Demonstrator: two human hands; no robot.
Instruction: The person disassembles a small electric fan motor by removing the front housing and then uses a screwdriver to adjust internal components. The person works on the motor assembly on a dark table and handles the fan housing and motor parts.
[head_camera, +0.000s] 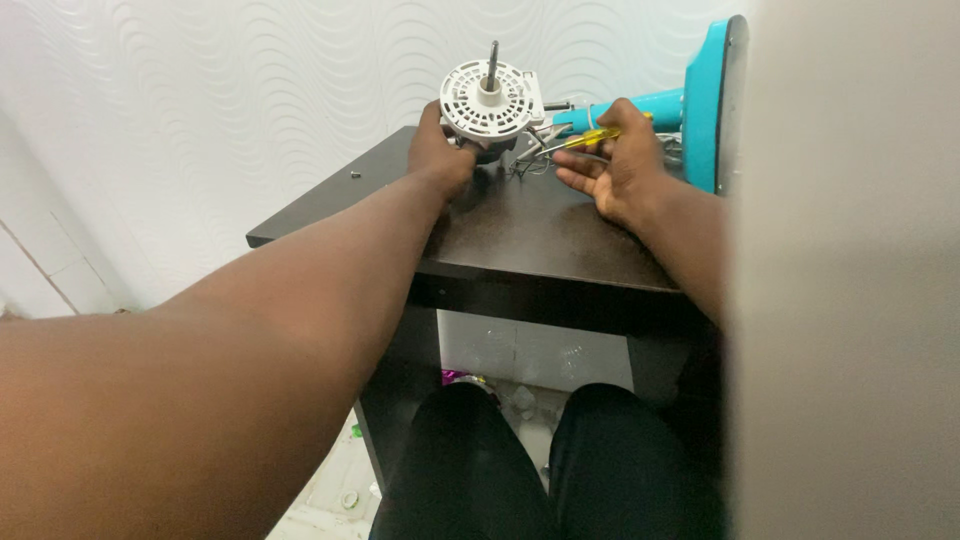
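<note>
A small dark-brown table (560, 235) stands against a white wall (250, 90) of wavy relief, pale floor tiles (335, 490) below it and a tiny screw (355, 174) lying alone near its left edge. The left hand (440, 150) grips a white vented fan motor (490, 100) — shaft upright — at the table's far edge. The right hand (620, 165) lies half open, loosely holding a yellow-handled screwdriver (585, 141) beside a turquoise fan stand (700, 105).

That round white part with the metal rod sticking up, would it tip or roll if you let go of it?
The white motor housing probably feels heavy for its size and stiff. It looks top-heavy with its shaft upright, so it might tip without the left hand steadying it. On its round side, it could roll across the table.
</note>
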